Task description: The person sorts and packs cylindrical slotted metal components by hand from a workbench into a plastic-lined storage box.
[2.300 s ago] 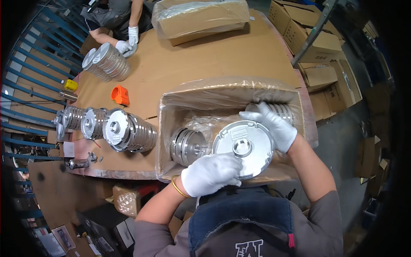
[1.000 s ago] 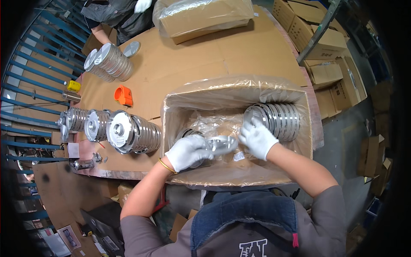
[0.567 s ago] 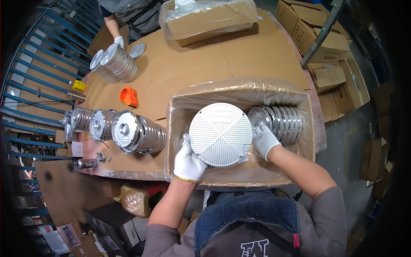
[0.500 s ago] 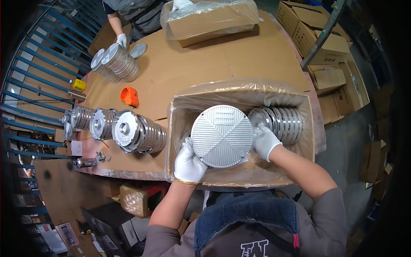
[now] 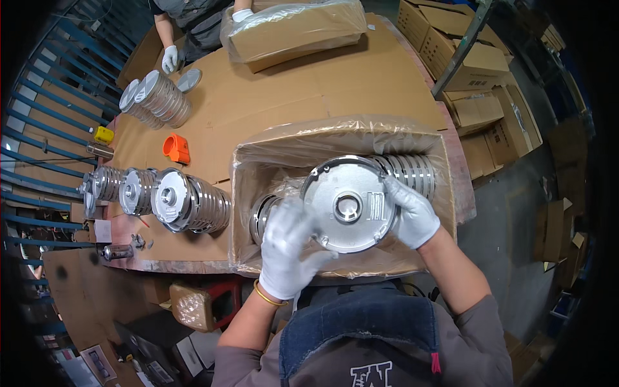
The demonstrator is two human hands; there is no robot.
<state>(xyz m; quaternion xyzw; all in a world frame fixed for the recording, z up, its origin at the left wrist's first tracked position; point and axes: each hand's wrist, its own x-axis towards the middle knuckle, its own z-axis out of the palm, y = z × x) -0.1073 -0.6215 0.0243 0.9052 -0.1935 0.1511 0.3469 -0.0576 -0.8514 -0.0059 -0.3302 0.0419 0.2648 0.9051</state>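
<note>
A round silver metal end cover (image 5: pixel 317 209) with a raised central hub is held over the lined carton (image 5: pixel 458 213), its hub side facing up. My gloved right hand (image 5: pixel 412 216) grips its right edge. By the left edge is my gloved left hand (image 5: pixel 287 248), thumb spread away from slightly blurred fingers, holding nothing that I can see. Inside the carton, a row of stacked metal covers (image 5: pixel 416 175) lies at the right. More metal covers (image 5: pixel 259 216) sit at the carton's left end, partly hidden by my left hand.
Rows of stacked metal covers (image 5: pixel 209 206) lie on the cardboard-covered table left of the carton. An orange tool (image 5: pixel 176 149) lies behind them. Across the table, a gloved co-worker (image 5: pixel 209 32) stands near another lined carton (image 5: pixel 296 35) and stacked discs (image 5: pixel 161 100). Open cartons (image 5: pixel 480 116) stand at right.
The cover has turned over from its ribbed face to its hub face. My right hand has moved from the carton's row onto the cover's edge; my left hand has come off it.
</note>
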